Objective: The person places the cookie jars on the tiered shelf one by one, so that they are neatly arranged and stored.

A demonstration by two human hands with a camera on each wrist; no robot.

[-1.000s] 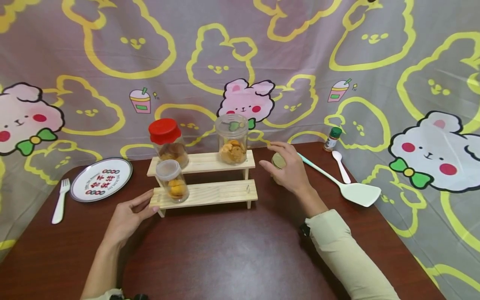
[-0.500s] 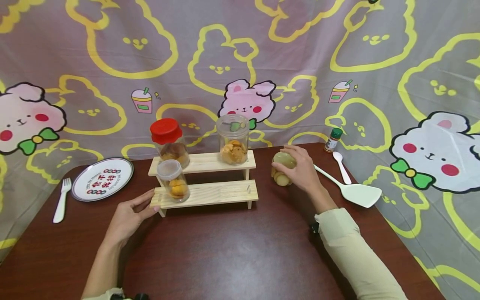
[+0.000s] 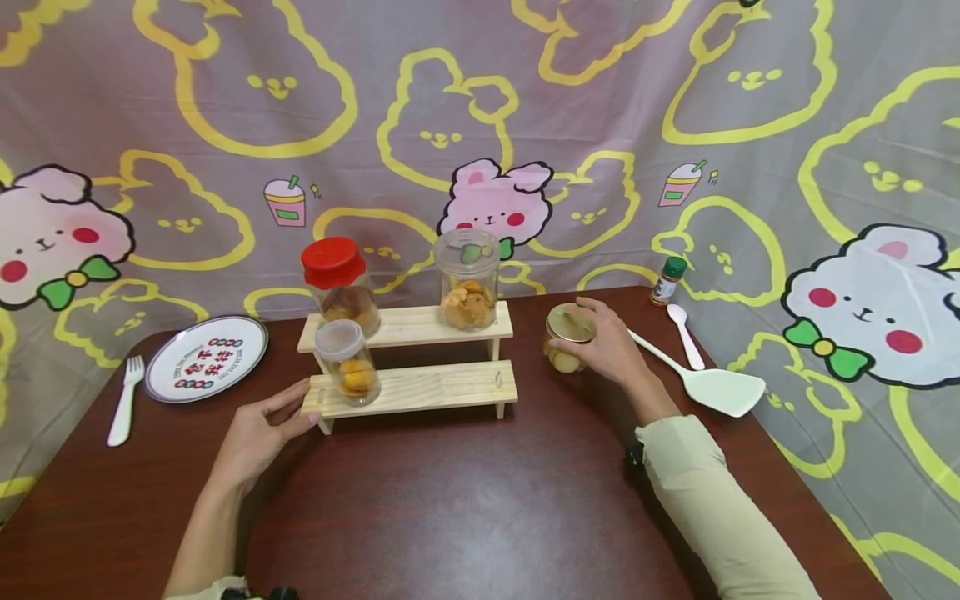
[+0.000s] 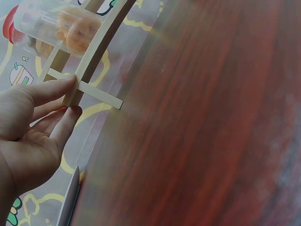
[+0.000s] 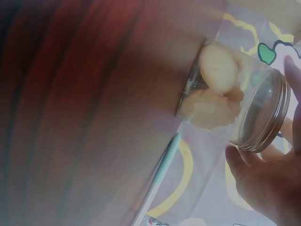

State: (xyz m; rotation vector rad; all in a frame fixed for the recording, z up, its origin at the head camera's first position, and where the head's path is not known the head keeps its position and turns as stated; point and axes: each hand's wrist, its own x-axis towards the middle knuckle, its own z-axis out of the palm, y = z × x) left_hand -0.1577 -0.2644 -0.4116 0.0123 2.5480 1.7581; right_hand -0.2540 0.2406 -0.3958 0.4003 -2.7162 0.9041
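In the head view my left hand (image 3: pixel 258 437) pinches the left end of the lower board of a two-tier wooden rack (image 3: pixel 431 390). The left wrist view shows the thumb and fingertips on either side of that board (image 4: pixel 96 49). My right hand (image 3: pixel 606 343) grips the gold-lidded jar (image 3: pixel 564 360) by its lid, beside the rack's right end. Pale round cookies (image 5: pixel 218 68) show through its clear wall, and its base appears to stand on the table. A small clear-lidded jar (image 3: pixel 349 367) with orange-yellow contents stands on the lower tier.
A red-lidded jar (image 3: pixel 335 283) and a wide clear jar (image 3: pixel 467 283) stand on the upper tier. Left lie a plate (image 3: pixel 174 358) and a fork (image 3: pixel 123 408). Right are a spatula (image 3: pixel 723 392), a spoon (image 3: pixel 686 333) and a green-capped bottle (image 3: pixel 665 283).
My right hand has shifted right and now lies round the side of the jar's lid. The jar, mostly hidden before, shows clearly and slightly farther right. My left hand stays on the rack.
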